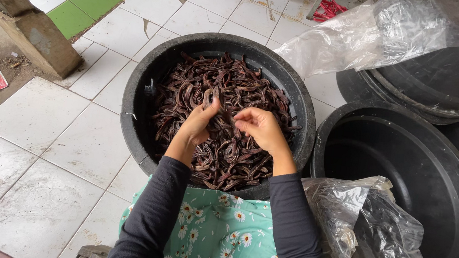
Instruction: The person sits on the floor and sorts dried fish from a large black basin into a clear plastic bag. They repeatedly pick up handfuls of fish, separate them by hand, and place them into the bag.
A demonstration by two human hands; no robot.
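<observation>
A dark curved pod (211, 96) is sitting pinched in the left hand (199, 123), whose grip is closing on it above a black tub (131, 109) heaped with dark brown pods (227, 156). The right hand (263, 127) is hovering just beside the left, its grip closing on another pod strip (229, 116) running between the two hands. Right of both grips, an empty black tub (404, 161) is standing, with a crumpled plastic bag (364, 229) lying nearer the person.
</observation>
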